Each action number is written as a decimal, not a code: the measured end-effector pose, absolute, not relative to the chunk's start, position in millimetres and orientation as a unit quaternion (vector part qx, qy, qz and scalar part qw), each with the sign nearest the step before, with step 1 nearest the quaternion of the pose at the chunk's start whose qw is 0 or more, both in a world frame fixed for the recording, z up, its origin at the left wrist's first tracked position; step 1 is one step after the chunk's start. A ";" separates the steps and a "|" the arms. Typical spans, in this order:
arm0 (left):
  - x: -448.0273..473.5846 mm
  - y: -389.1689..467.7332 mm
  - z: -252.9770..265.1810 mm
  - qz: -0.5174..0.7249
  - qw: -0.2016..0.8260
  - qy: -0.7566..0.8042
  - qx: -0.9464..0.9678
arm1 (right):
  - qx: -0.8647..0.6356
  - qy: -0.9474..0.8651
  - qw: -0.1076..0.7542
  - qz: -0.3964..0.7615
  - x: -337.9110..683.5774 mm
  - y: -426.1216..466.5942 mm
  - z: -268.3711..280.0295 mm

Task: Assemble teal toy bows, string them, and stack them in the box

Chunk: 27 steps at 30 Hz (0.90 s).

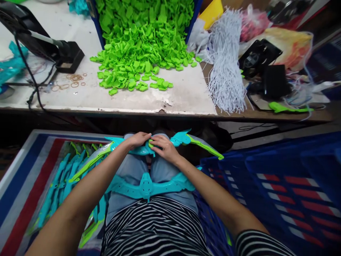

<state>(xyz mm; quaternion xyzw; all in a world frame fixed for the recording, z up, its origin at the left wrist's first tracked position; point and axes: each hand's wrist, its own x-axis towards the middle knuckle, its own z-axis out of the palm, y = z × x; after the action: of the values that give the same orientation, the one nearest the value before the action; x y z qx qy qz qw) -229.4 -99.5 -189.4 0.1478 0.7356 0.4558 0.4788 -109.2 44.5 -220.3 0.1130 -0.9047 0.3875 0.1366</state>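
A turquoise toy bow with green limbs (206,146) lies across my knees, one limb to each side. My left hand (139,139) is closed on the middle of the bow. My right hand (165,148) has its fingers bent round a small green plastic piece (150,143) against the bow's centre; the fingers partly cover it. Nearer my body, a second turquoise bow body (146,187) rests on my lap, touched by neither hand. Beneath my left forearm, several turquoise and green bows (60,181) lie side by side on a striped surface (29,188).
On the workbench (189,87), small green pieces (146,39) spill from a blue bin (96,25). White strings (226,64), a black box-like device (275,81) and a black stand (68,57) are there too. Blue crates (279,160) stand at my right.
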 end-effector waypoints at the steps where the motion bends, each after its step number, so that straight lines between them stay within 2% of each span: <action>1: -231.7 -99.4 -191.9 0.454 0.488 0.730 0.151 | 0.100 -0.905 0.134 0.391 -108.8 43.3 -220.6; 5: -235.1 -105.4 -193.2 0.462 0.551 0.675 0.164 | 0.042 -0.914 0.093 0.393 -105.5 35.8 -219.7; 8: -232.7 -105.4 -193.8 0.455 0.546 0.680 0.180 | -0.029 -0.918 0.043 0.394 -108.2 33.7 -215.7; 14: -228.7 -101.2 -205.9 0.398 0.411 0.770 0.282 | -0.080 -0.929 -0.105 0.347 -126.9 35.1 -198.8; 18: -229.0 -103.4 -209.3 0.360 0.350 0.794 0.342 | -0.060 -0.949 -0.127 0.282 -128.0 28.2 -186.4; 21: -213.9 -106.1 -204.6 0.316 0.255 0.851 0.333 | -0.007 -0.965 -0.062 0.256 -133.8 36.1 -170.6; 25: -171.8 -110.8 -200.1 0.245 0.061 0.883 0.397 | -0.064 -0.956 0.183 0.222 -184.0 84.6 -137.2; 27: -154.9 -113.0 -202.4 0.193 0.025 0.875 0.444 | -0.096 -0.947 0.243 0.188 -223.5 117.0 -123.3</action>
<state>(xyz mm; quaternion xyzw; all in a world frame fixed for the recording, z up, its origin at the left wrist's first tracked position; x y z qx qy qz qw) -154.9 -113.0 -202.4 0.4439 0.8748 0.1925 0.0254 -223.5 117.0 -123.3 -0.0960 -0.9468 0.1882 0.2429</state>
